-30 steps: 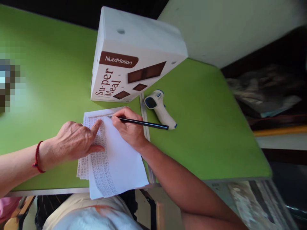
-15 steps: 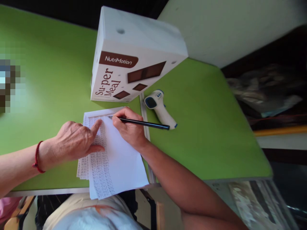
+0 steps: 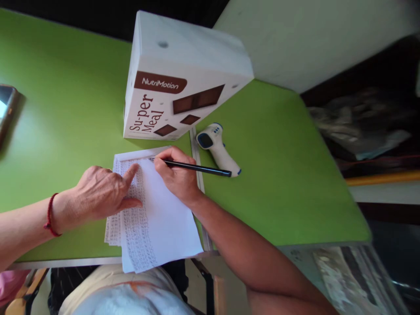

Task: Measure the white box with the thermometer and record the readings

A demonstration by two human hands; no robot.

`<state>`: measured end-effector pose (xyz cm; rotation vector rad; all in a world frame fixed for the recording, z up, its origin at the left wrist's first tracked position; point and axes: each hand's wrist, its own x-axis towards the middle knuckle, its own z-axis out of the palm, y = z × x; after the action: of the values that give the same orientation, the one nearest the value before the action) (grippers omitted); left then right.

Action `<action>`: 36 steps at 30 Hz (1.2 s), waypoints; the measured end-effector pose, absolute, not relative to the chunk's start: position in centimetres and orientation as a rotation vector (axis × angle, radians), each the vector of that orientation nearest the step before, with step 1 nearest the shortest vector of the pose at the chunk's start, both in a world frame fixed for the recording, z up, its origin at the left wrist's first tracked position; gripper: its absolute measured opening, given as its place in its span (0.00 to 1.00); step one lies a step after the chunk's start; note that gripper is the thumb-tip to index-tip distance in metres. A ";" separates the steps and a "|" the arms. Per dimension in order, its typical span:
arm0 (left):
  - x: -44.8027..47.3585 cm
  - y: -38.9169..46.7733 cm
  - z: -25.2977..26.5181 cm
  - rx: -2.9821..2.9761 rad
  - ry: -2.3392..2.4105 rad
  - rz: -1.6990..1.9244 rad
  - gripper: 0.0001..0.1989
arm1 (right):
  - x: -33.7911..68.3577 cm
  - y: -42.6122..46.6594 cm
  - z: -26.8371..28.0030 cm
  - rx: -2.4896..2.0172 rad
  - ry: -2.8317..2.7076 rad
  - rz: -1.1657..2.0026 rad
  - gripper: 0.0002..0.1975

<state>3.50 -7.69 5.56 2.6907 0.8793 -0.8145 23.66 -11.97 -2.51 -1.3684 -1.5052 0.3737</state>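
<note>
My right hand (image 3: pixel 179 175) is closed round a black pen (image 3: pixel 200 168), its tip near the top of a white sheet of paper (image 3: pixel 170 218). Small handwriting fills the left part of that sheet; its right part is blank. Other written sheets (image 3: pixel 113 229) stick out beneath it on the left. My left hand (image 3: pixel 103 192), with a red cord bracelet (image 3: pixel 50 216) at the wrist, rests across the papers. Its index finger and thumb are spread, and the index fingertip touches the writing close to the pen tip. The other fingers are curled.
A white NutriMotion box (image 3: pixel 157 107) stands just behind the papers. To the right lies a white and blue infrared thermometer (image 3: pixel 218 151) on the green table (image 3: pixel 278 175). A phone (image 3: pixel 7 111) lies at the far left. Beyond the table's right end are plastic bags (image 3: pixel 361 122).
The view has shifted very slightly. The pen tip has moved a few pixels at most, and my left hand stays in place on the paper.
</note>
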 end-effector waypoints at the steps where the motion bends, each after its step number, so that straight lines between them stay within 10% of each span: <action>1: 3.5 -7.7 5.6 2.689 0.881 -0.821 0.41 | 23.7 -12.0 -2.5 -1.372 -1.507 0.373 0.07; 36: 3.4 -7.8 5.5 2.692 0.897 -0.767 0.41 | 23.7 -12.0 -2.2 -1.470 -1.510 0.430 0.07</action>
<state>3.37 -7.75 5.52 2.6922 0.8975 -0.7665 23.66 -12.01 -2.22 -1.4697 -1.5104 0.4305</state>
